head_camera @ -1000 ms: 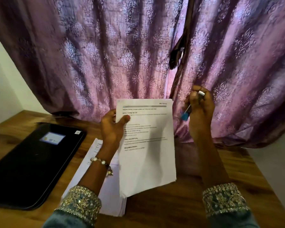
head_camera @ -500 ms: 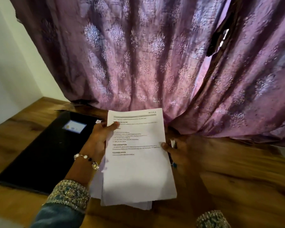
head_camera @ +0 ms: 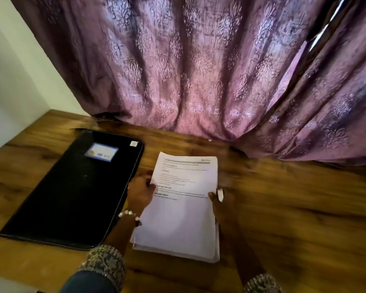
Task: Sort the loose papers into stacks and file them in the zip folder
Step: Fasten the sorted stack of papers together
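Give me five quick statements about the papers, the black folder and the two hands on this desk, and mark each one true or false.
1. The black folder lies to the left of the paper stack. True.
2. The folder stands open with papers inside. False: it lies flat and closed on the wooden desk.
3. The left hand is at the stack's left edge. True.
4. The right hand rests on the folder. False: it is at the stack's right edge, with a small object in its fingers.
5. The top sheet is blank. False: it carries printed text on its upper half.
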